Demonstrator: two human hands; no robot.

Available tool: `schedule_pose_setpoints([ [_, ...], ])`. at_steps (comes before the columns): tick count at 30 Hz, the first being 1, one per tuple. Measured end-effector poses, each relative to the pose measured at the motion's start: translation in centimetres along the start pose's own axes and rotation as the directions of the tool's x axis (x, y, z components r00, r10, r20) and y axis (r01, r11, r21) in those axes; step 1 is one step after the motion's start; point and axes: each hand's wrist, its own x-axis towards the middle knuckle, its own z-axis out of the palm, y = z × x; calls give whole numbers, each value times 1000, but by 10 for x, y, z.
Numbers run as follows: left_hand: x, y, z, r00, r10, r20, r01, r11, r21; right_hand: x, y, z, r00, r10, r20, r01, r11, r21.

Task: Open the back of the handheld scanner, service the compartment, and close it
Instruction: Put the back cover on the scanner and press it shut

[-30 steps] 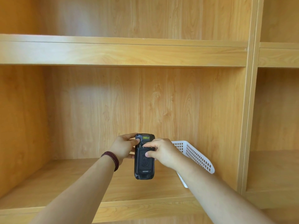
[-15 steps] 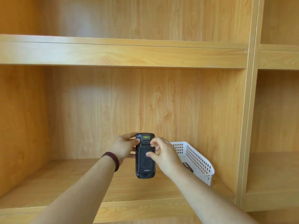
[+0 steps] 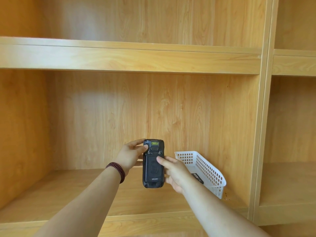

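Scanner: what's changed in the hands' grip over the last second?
The right hand slid down from the latch area to grip the scanner's right edge, thumb on the back cover. The left hand kept its hold at the top. Cover still closed; the white basket reads differently as the view shifts.

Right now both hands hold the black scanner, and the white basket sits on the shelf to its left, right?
Not quite. The left hand and right hand do hold the black scanner, but the head view shows the white basket on its right, on the shelf.
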Motion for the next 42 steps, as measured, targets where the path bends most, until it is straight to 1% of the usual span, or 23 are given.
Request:
schedule_pose_setpoints([
  [4, -1, -2, -4, 992, -21, 127, 19, 1000, 16, -1, -2, 3, 998, -43, -46, 43, 999, -3],
  [6, -1, -3, -5, 988, -25, 155, 23, 1000, 19, -2, -3, 5, 997, -55, -56, 55, 998, -6],
  [10, -1, -3, -4, 990, -16, 138, 14, 1000, 11, -1, -4, 5, 997, -33, -65, 33, 999, 0],
  [14, -1, -6, -3, 994, -17, 112, 18, 1000, -6, -1, -6, 4, 996, -46, -78, 41, 997, -61],
  [19, -1, -6, -3, 992, -27, 123, 28, 1000, -6, -2, -6, 4, 994, -57, -89, 49, 995, -87],
  [28, -3, 0, -6, 993, -11, 118, 14, 1000, -24, -3, -10, 2, 998, -66, -21, 63, 992, -107],
  [34, -6, 0, -7, 993, -13, 119, 14, 1000, -10, -3, -9, 4, 998, -63, -26, 60, 992, -111],
  [38, -8, 1, -9, 985, -35, 171, 33, 999, 12, -3, -6, 5, 997, -71, -33, 67, 993, -102],
  [42, -9, -1, -10, 989, -32, 147, 31, 999, 8, -3, -7, 3, 997, -72, 4, 71, 987, -142],
])
